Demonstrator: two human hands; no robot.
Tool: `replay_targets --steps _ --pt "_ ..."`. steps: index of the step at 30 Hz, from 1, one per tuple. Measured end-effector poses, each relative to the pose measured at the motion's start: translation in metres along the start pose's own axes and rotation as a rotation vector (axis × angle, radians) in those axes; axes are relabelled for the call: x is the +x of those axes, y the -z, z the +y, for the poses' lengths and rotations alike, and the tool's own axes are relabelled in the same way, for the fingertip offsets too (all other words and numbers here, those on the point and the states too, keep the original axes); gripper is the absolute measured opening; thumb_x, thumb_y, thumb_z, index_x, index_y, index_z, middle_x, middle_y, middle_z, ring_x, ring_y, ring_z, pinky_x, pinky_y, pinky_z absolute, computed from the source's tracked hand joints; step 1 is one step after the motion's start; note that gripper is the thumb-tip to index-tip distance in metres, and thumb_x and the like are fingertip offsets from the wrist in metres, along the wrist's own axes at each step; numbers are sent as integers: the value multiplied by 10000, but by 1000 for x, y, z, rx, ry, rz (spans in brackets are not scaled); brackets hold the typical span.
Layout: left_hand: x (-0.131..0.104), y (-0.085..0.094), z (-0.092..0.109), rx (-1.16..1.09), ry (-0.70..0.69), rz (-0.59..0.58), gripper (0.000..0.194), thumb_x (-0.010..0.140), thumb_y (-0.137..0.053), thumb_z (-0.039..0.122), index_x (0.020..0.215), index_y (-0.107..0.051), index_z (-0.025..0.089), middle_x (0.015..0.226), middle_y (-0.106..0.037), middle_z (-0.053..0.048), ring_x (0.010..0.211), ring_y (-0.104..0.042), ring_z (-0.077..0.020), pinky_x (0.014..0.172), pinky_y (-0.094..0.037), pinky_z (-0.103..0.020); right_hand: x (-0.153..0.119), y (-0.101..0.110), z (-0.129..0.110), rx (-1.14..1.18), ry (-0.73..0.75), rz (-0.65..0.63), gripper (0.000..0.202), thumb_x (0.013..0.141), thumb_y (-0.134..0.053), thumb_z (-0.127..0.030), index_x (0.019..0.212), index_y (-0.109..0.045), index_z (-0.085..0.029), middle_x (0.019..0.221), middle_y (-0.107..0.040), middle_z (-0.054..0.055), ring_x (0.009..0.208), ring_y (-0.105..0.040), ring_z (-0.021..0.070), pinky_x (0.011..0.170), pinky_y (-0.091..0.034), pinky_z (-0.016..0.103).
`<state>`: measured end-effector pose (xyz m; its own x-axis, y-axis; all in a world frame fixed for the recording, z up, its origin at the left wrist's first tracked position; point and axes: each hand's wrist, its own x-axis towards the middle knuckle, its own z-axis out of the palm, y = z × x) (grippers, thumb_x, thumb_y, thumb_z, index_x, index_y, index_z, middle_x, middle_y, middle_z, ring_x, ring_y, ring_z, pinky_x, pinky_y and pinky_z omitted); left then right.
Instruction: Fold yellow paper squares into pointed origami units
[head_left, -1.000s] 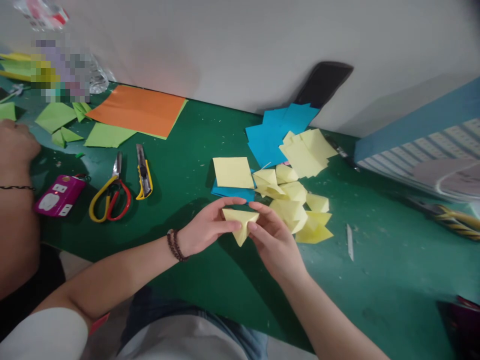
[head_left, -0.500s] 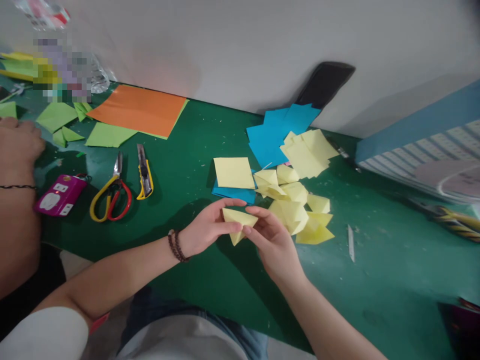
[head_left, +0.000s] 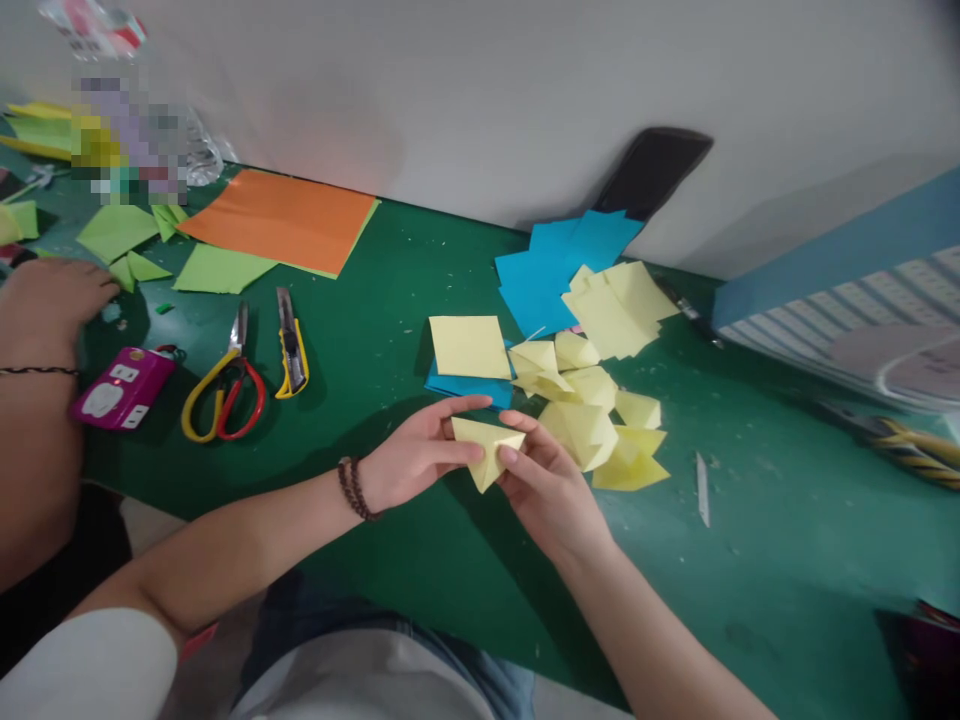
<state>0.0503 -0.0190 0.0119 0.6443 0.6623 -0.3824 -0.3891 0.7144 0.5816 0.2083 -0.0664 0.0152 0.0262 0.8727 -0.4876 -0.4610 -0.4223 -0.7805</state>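
Between my two hands is a folded piece of pale yellow paper (head_left: 486, 448), shaped like a triangle with its point toward me. My left hand (head_left: 420, 447) pinches its left side, thumb lying across the front. On the other side my right hand (head_left: 546, 480) grips the paper with the thumb pressed near its middle. The fingers behind the paper are partly hidden. Just beyond my hands lies a stack of square yellow sheets (head_left: 469, 346) over blue paper (head_left: 469, 386). Several folded yellow paper pieces (head_left: 577, 430) are heaped to the right of it.
Scissors (head_left: 229, 385), a yellow utility knife (head_left: 291, 345) and a magenta power adapter (head_left: 126, 388) lie left on the green table. Another person's hand (head_left: 64, 290) rests there. Blue sheets (head_left: 555, 265) lie near a dark phone-like object (head_left: 656, 170). A loose blade (head_left: 702, 488) and pliers (head_left: 892, 435) are right.
The folded yellow paper has turned slightly and shifted right, showing more of its front. My right thumb has moved along it. The other person's hand has moved right and forward.
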Motion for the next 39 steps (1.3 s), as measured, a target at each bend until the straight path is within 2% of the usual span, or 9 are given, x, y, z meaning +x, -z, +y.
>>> replay_targets --steps 2,6,12,19,25,29,32,35,39 --pt "0 0 0 1 -9 29 611 609 -850 120 1175 -629 185 854 -716 -36 765 -664 -149 712 -498 -255 0 0 0 -25 23 -9 496 599 -854 -409 1026 -637 -278 657 -551 -58 614 -554 107 612 -503 259" --pt "3 1 1 -46 -115 109 557 563 -862 99 1074 -658 182 832 -726 -16 753 -668 -150 704 -512 -259 -3 -1 4 -110 125 -21 609 671 -801 -444 1204 -551 -288 804 -606 -23 701 -588 132 654 -522 290" --pt "5 1 0 -68 -222 211 497 514 -867 82 962 -665 161 793 -722 -11 767 -657 -140 705 -500 -241 -7 -5 10 -256 188 -35 773 667 -815 -312 1335 -425 -301 781 -619 -41 752 -616 150 772 -541 351" --pt "4 -1 -3 -47 -198 156 566 574 -847 100 1091 -631 178 992 -689 -47 933 -635 -185 823 -484 -303 -6 -3 9 -325 252 39 726 695 -783 -322 1331 -432 -299 729 -608 -56 705 -618 150 777 -553 375" --pt "5 2 -2 17 -167 165 581 558 -846 73 1091 -638 173 901 -705 -37 817 -645 -158 745 -486 -272 -6 -2 8 -348 239 17 743 685 -795 -332 1331 -430 -286 795 -629 -29 765 -641 173 776 -566 393" --pt "6 3 -2 -30 -193 159 541 563 -853 100 1055 -642 176 813 -699 -8 733 -639 -138 695 -483 -258 -6 -2 9 -254 258 8 582 777 -713 -421 1291 -473 -289 825 -639 -12 739 -632 155 702 -567 352" --pt "7 3 -2 -104 -199 139 552 564 -856 110 1062 -633 189 809 -691 0 747 -640 -144 702 -490 -267 -4 -4 9 -179 200 -7 503 797 -686 -453 1236 -511 -281 763 -621 -24 676 -621 144 636 -554 327" --pt "6 3 -2 -113 -191 117 574 562 -854 101 1081 -628 192 857 -691 -12 775 -640 -152 707 -494 -273 -3 -5 8 -134 126 -34 397 745 -742 -446 1048 -580 -247 734 -612 -26 667 -611 132 596 -526 280" --pt "5 2 -2 -117 -188 132 546 577 -842 104 1074 -631 184 822 -683 -8 751 -635 -144 673 -485 -256 -3 -6 8 -128 35 -81 335 730 -751 -482 823 -574 -213 700 -619 -21 654 -595 116 588 -496 248"
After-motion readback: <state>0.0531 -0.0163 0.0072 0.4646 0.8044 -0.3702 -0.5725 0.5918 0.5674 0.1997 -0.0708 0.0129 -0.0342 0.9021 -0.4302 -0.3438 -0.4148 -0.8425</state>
